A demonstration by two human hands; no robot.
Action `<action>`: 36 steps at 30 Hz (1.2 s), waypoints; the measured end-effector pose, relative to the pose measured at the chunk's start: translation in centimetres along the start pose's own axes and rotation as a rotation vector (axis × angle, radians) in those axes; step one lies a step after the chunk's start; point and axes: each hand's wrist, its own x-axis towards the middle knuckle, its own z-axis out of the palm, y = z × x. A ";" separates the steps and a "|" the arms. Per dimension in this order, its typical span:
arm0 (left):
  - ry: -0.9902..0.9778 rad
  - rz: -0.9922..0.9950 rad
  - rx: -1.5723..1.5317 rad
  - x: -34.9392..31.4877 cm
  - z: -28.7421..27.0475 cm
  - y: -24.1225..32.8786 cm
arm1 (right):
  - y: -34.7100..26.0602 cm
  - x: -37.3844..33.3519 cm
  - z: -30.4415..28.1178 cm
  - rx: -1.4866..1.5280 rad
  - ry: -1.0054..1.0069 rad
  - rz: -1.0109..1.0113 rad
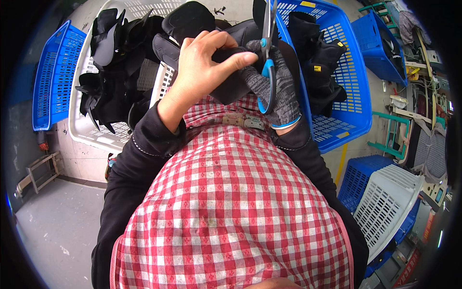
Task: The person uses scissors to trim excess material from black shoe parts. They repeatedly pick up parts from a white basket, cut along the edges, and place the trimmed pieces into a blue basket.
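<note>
My bare left hand [204,60] is closed on a black piece that looks like a shoe upper [230,89], held in front of my lap. The fingers curl over its top edge and the thumb points right. My right hand [283,89], in a grey knitted glove, grips a pair of scissors [272,89] with blue and black handles. Their blades point up and away from me, beside the black piece. The glove's fingertips reach the right edge of that piece. Where the fingers meet behind it is hidden.
A white basket [74,108] with several black uppers stands at my left; a blue basket [363,113] of black pieces with yellow tags is at my right. More blue crates [57,77] stand farther out. Stacked baskets [385,204] lie at the lower right. I wear a red checked apron [226,192].
</note>
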 end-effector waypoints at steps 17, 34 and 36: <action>-0.125 0.142 -0.056 0.6 -0.2 -0.7 | 1.7 -1.6 -1.3 0.294 -0.013 0.110; -0.174 0.016 -0.209 0.8 0.0 -1.6 | 4.6 -5.5 -1.7 0.170 -0.221 0.208; -0.169 0.034 -0.198 0.8 0.0 -1.5 | 4.5 -5.4 -1.8 0.170 -0.226 0.188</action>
